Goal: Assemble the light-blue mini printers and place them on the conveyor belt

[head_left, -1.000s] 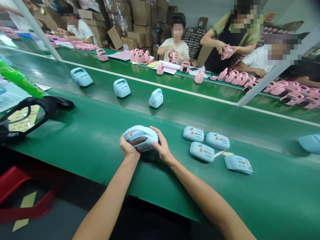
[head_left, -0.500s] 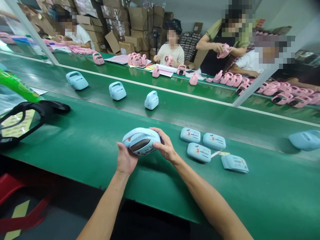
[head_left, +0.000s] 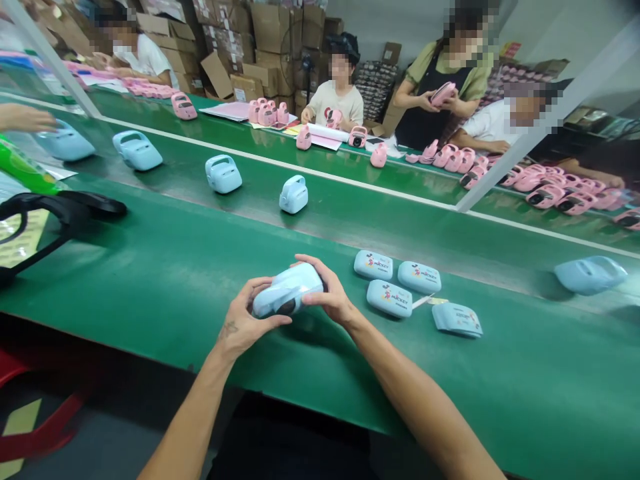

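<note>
Between my two hands is a light blue plastic housing with a carry handle [head_left: 293, 283], tilted above the green bench, part of its dark window showing low on the near side. My left hand [head_left: 245, 317] wraps its left end, thumb underneath along the near face. On the opposite end, my right hand [head_left: 327, 293] closes with the thumb on the near side and fingers behind. To the right of my hands lie several flat light blue covers [head_left: 390, 298] printed with a cartoon mouse and "Mickey". One printed cover [head_left: 457, 320] sits apart, turned the other way.
Several blue handled housings [head_left: 223, 175] stand along the belt [head_left: 350, 220] beyond the bench. A black strap-like item [head_left: 65, 220] and a green packet [head_left: 23, 167] lie at left. A co-worker's hand [head_left: 27, 119] reaches in there. Across, people handle pink housings [head_left: 447, 157].
The housing has been turned in my hands, hiding its print and most of its dark window. My left hand now wraps its end. A co-worker's hand and another blue housing appear at far left.
</note>
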Tool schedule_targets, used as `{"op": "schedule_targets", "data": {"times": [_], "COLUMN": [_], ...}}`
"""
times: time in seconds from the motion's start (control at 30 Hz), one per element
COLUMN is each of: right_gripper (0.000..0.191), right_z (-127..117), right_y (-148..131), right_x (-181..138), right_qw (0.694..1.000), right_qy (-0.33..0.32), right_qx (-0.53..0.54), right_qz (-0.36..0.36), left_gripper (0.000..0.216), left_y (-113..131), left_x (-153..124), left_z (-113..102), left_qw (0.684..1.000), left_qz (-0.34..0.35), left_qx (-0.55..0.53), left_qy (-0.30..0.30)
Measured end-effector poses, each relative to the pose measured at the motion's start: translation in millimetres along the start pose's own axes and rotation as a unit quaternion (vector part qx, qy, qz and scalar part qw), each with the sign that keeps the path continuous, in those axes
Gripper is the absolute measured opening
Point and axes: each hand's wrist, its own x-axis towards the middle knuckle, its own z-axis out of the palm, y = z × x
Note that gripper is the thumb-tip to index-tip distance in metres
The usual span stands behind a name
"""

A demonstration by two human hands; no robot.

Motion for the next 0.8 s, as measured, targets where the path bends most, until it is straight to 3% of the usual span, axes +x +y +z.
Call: {"op": "schedule_targets", "data": {"times": [0.1, 0.2, 0.37, 0.53, 0.8], "right_gripper": [0.082, 0.082, 0.077, 0.078, 0.078], "right_z": [-6, -5, 11, 29, 36], "right_y": [-3, 4, 21, 28, 28], "right_x": [-6, -12, -29, -40, -39], "right_qw": [0.994, 0.994, 0.997, 0.982, 0.973], "right_qy": [-0.044, -0.033, 0.076, 0.167, 0.204], "right_qx": [-0.103, -0.108, -0.020, 0.071, 0.084], "right_qz": [-0.006, -0.003, 0.026, 0.052, 0.063], "left_gripper": [0.078, 0.068, 0.049, 0.042, 0.039], "left_y": [5, 7, 9, 16, 22], "left_x": [-6, -12, -14, -16, -20], "left_z": [-5, 3, 18, 24, 29], "left_qw": [0.997, 0.992, 0.989, 0.990, 0.997], "left_qz": [0.020, 0.057, 0.095, 0.091, 0.050], "left_qx": [0.071, 0.102, 0.108, 0.103, 0.062], "left_qy": [-0.040, -0.050, -0.025, -0.013, 0.007]}}
